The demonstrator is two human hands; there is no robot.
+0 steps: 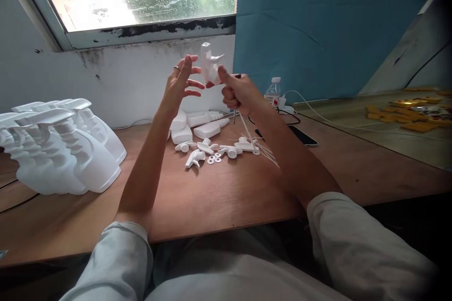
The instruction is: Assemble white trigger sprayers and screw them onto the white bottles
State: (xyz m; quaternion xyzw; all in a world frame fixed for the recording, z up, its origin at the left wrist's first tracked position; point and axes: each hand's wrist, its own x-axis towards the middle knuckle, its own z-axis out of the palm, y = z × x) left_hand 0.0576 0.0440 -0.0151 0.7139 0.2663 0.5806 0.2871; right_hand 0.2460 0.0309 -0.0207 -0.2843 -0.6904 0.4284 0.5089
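A white trigger spray head [209, 63] is held up above the table, upright, in my right hand [238, 89]. My right thumb and fingers close round its lower part. Thin white tubes hang just below that hand. Beside the spray head, my left hand [181, 80] is open, its fingers spread and apart, with nothing in it. On the table underneath lie several more trigger spray heads [195, 158], a few small white washers [211, 160] and a bundle of thin dip tubes [270, 153].
Assembled white spray bottles [70, 150] stand in a row at left. White bottles [208, 129] lie at the back by the wall. On the right are a phone [302, 135], a clear plastic bottle [273, 89] and a cable [328, 120]. Yellow packets [406, 113] lie farther off.
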